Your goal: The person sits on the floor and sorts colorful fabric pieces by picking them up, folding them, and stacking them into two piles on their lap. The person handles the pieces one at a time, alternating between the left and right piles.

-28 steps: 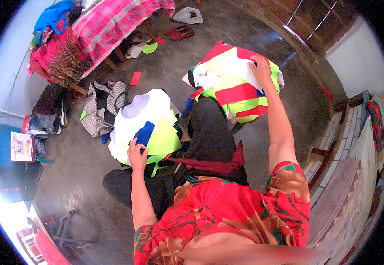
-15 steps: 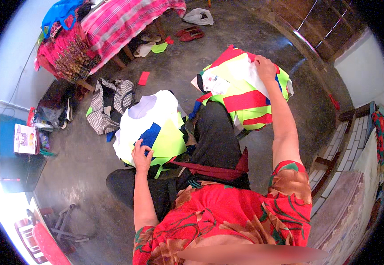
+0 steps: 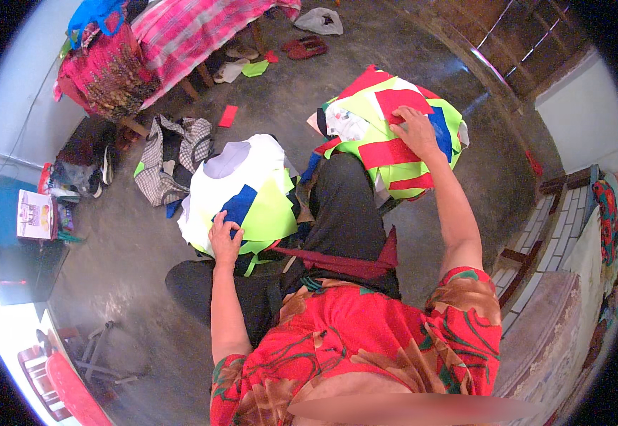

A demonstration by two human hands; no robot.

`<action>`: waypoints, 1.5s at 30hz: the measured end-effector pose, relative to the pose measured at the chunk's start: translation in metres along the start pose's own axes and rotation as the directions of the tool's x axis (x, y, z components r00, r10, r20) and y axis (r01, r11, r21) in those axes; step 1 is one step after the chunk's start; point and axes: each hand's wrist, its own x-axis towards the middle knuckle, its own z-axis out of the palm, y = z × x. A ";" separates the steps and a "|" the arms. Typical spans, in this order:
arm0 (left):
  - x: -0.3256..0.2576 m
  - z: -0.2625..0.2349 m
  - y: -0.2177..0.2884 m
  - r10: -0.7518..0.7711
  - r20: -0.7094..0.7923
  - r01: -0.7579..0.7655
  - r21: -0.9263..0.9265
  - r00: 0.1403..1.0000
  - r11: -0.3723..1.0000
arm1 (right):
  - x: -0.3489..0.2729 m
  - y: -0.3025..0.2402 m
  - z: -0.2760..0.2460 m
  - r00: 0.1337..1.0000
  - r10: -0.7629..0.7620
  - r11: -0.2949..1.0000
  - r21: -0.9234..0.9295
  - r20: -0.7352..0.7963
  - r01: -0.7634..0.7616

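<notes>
On the floor at my left knee lies a pile of cloth pieces (image 3: 270,213), white and neon yellow-green, with a blue cloth piece (image 3: 239,201) on top. My left hand (image 3: 225,240) is at the lower edge of that blue piece, thumb and forefinger pinched on it. Beyond my right knee sits a second pile of cloth pieces (image 3: 375,126) in white, red, neon yellow-green and blue. My right hand (image 3: 417,135) reaches over it, its fingers closed at the edge of a red cloth piece (image 3: 403,101); the exact grip is partly hidden.
A checked bag (image 3: 155,160) lies beyond the left pile, near a small red scrap (image 3: 228,116). Farther off are red shoes (image 3: 304,48), a white plastic bag (image 3: 320,21) and a bed with a pink cover (image 3: 188,39). A folded stand (image 3: 96,355) is at left.
My right hand has shifted left and slightly nearer over its pile. A red piece now covers part of the white there, and more blue shows. My left hand stays at the blue piece.
</notes>
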 end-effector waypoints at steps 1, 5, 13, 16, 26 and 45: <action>0.001 0.001 0.001 -0.004 0.000 0.004 -0.015 1.000 1.000 | -0.001 0.001 0.000 0.999 -0.022 1.000 -0.007 -0.029 0.021; 0.000 0.001 -0.001 -0.027 0.012 0.027 -0.028 1.000 0.999 | 0.007 -0.008 -0.003 0.987 0.115 0.993 -0.025 0.115 -0.113; 0.001 0.002 0.000 -0.012 -0.001 0.012 -0.009 1.000 1.000 | 0.010 0.000 0.018 0.962 0.273 0.959 -0.068 -0.032 -0.274; 0.001 0.003 -0.003 -0.009 -0.011 0.009 -0.003 1.000 1.000 | 0.007 0.011 0.016 0.959 0.282 0.958 0.056 -0.021 -0.280; 0.001 0.003 -0.005 -0.019 -0.002 0.018 -0.025 1.000 1.000 | 0.006 0.030 0.020 0.965 0.259 0.965 0.058 -0.032 -0.257; 0.011 -0.016 0.021 -0.025 -0.163 -0.005 -0.177 0.986 0.984 | 0.015 -0.209 0.013 0.844 0.086 -0.330 0.814 0.530 -0.478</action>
